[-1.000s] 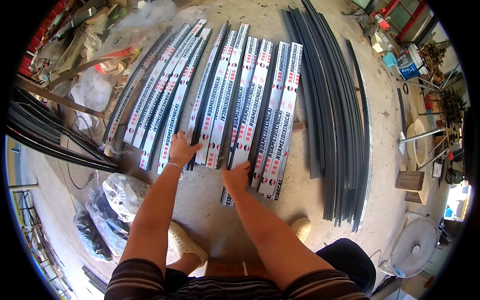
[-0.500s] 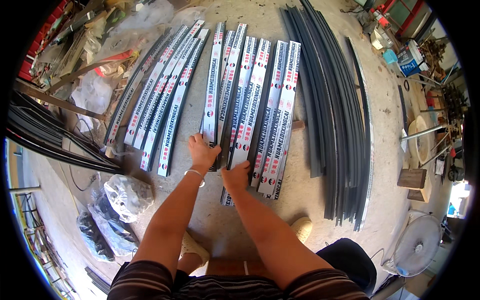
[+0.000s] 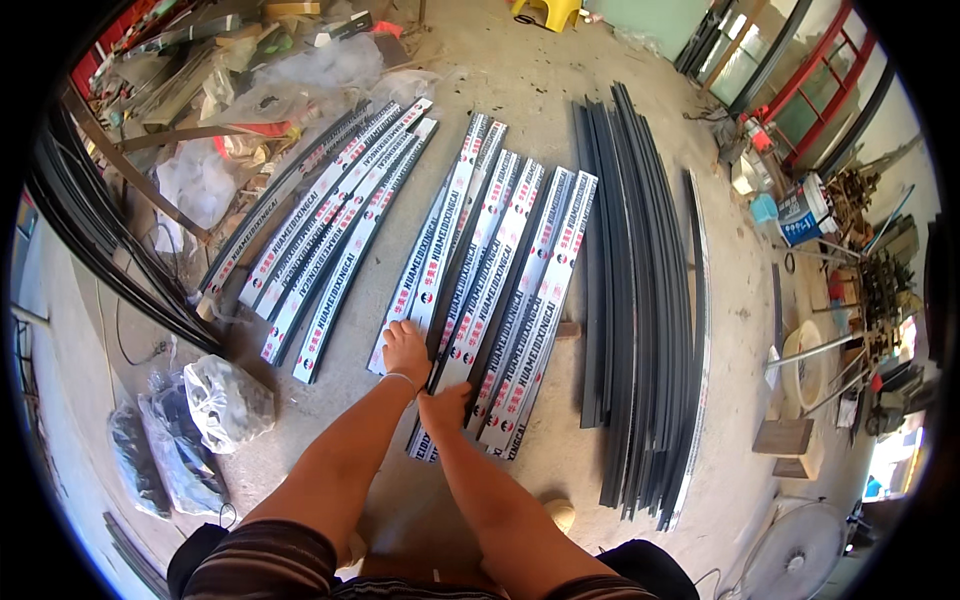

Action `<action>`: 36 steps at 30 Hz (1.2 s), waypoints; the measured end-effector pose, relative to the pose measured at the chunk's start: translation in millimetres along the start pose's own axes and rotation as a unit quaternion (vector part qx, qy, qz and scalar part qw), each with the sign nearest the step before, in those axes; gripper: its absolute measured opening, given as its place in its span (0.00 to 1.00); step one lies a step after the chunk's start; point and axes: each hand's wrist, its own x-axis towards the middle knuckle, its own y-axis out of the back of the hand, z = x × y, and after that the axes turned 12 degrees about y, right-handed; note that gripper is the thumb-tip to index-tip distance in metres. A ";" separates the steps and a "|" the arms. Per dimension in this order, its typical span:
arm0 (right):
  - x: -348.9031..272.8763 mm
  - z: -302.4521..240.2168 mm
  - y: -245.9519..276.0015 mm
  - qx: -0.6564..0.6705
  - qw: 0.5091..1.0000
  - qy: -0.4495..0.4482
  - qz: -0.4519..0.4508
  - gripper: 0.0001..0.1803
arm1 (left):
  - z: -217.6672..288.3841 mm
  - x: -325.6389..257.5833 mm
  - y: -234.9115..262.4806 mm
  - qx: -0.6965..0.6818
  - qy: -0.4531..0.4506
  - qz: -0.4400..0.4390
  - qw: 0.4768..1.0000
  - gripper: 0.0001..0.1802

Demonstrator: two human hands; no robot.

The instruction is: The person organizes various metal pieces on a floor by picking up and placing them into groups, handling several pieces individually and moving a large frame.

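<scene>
Several long dark profiles faced with white printed film point(image 3: 520, 335) lie side by side on the concrete floor in front of me. My left hand point(image 3: 404, 350) is curled over the near part of the leftmost profile point(image 3: 434, 260) of this middle group. Closer to me, my right hand point(image 3: 446, 406) grips the near end of a neighbouring profile point(image 3: 487, 300); its fingertips are partly hidden. The two hands are close together. A second group of film-faced profiles point(image 3: 338, 270) lies to the left.
Bare dark profiles point(image 3: 640, 300) are bundled to the right. Filled plastic bags point(image 3: 228, 403) stand at near left, below bent black strips point(image 3: 95, 240). Plastic sheeting and scrap point(image 3: 320, 65) cover the far left. A round fan point(image 3: 795, 555), wood blocks point(image 3: 785, 437) and a bucket point(image 3: 803, 212) line the right.
The view has tilted, showing more floor at the far end. Another film-faced profile now shows at the left edge of the middle group. My hands have drawn closer together.
</scene>
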 end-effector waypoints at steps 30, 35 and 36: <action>-24.1 20.7 50.7 0.202 0.977 0.068 0.001 0.54 | -91.3 -84.1 9.0 -0.005 0.076 -0.059 0.995 0.38; -38.8 10.9 86.3 0.312 0.947 0.069 -0.025 0.41 | -124.0 -147.1 14.2 -0.110 0.071 -0.197 0.972 0.40; -43.2 3.9 97.8 0.353 0.933 0.058 -0.040 0.37 | -124.4 -159.9 24.8 -0.165 0.099 -0.265 0.945 0.41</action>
